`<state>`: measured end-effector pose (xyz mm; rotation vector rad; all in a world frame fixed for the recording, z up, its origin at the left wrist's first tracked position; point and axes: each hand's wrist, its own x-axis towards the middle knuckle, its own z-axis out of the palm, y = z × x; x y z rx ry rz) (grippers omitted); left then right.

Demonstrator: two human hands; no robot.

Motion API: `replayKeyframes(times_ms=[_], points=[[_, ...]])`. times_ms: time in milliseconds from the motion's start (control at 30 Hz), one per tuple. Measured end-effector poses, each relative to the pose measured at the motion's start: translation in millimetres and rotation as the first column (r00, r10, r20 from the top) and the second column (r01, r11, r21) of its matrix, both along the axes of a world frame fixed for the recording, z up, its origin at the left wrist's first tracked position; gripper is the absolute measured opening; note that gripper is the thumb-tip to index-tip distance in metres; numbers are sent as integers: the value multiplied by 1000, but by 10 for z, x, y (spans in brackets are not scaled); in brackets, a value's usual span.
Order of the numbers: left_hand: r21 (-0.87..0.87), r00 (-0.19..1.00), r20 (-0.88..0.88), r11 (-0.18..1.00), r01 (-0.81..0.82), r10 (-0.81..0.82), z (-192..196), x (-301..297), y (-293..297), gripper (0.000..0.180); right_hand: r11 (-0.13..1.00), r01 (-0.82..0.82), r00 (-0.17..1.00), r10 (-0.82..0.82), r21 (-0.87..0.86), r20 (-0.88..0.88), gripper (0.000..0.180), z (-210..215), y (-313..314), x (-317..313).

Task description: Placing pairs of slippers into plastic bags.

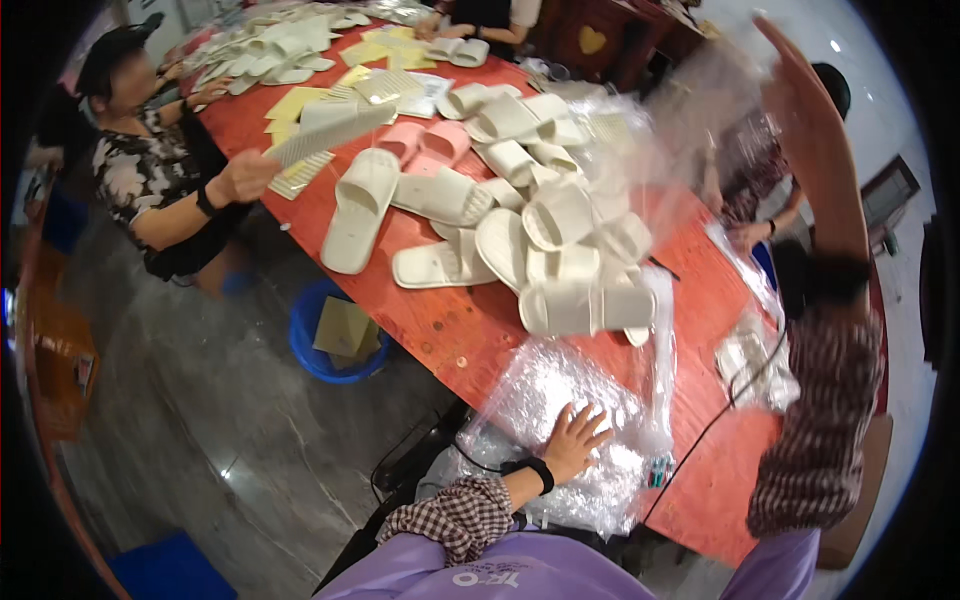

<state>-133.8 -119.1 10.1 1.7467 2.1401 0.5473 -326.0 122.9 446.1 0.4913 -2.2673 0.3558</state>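
My left hand point(576, 442) lies palm down with its fingers spread wide, pressing on a stack of clear plastic bags point(545, 378); the bags extend beneath it, beyond its fingertips and to its left. A black wristband point(546, 476) and a checked sleeve point(455, 520) follow behind it. My right hand point(815, 140) is raised well beyond and to the right of the left one, stretched and blurred near the rim of the view. A clear plastic sheet point(690, 110), also blurred, spreads just left of it — whether the fingers grip it, I cannot tell.

Directly beyond my left hand, past the bags, cream slippers point(560, 308) form a loose heap on the red table point(430, 325), some overlapping, with pink slippers point(445, 146) on the heap's far left side. Just right of the hand runs a black cable point(712, 428); farther right lies crumpled plastic point(755, 365). To the hand's left and beyond, off the table, stands a blue bin point(300, 330) containing flat pieces point(343, 328). Farther in that direction, a co-worker's hand point(243, 178) holds a ribbed pale sheet point(330, 133) — near yellow sheets point(298, 103) lying on the table.
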Motion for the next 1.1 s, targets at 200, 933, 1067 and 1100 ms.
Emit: replayKeyframes(times_ms=[200,933,1067,1100], points=[[65,997,60,997,49,-53,-106,120,85,79,621,400,881,-57,-674,470,27,-618,-778,1553],[-28,971,-166,985,169,-172,340,-1326,497,43,-464,383,829,-210,-799,519,33,-4418,-1201,4336],[431,879,-453,900,68,151,-104,-1349,396,33,-366,536,768,-161,-760,620,56,-4014,-1395,4056],[473,869,-457,879,57,190,-128,-1338,452,31,-323,541,747,-238,-776,620,70,-3762,-1507,3917]])
